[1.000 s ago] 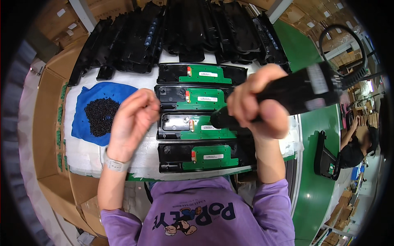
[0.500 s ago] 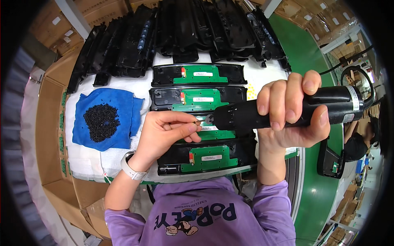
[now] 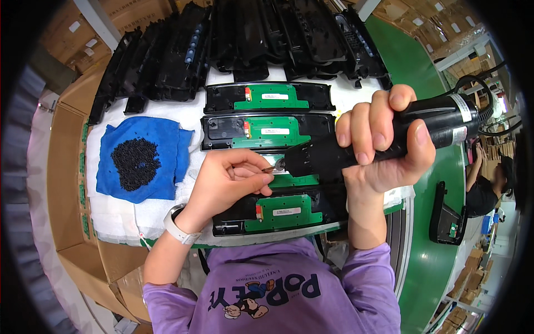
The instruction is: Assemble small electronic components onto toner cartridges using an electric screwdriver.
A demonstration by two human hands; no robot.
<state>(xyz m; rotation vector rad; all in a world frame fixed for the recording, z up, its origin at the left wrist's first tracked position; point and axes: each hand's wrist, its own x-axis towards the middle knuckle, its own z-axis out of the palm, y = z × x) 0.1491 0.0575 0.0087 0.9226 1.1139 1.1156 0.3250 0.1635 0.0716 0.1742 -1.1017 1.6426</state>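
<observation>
My right hand (image 3: 384, 142) wraps round a black electric screwdriver (image 3: 317, 160), held nearly level with its nose to the left. At that nose my left hand (image 3: 231, 181) is closed in a pinch on a small, thin metal piece that looks like a screwdriver bit (image 3: 269, 169); its far end meets the chuck. Beneath both hands, black plastic panels with green circuit boards lie in a column. The nearest board (image 3: 283, 212) and two farther ones, a middle board (image 3: 270, 131) and a back board (image 3: 271, 96), show well; another is mostly covered by my hands.
Left on the white-covered table, a blue cloth (image 3: 167, 189) carries a heap of small black screws (image 3: 135, 161). Black plastic housings (image 3: 245, 39) are piled along the back. An open cardboard box (image 3: 69, 195) stands at left. At far right is a co-worker (image 3: 484, 192).
The screwdriver has shifted slightly left and tilted, its rear end now higher. My left hand stays at its nose, still pinching the thin piece.
</observation>
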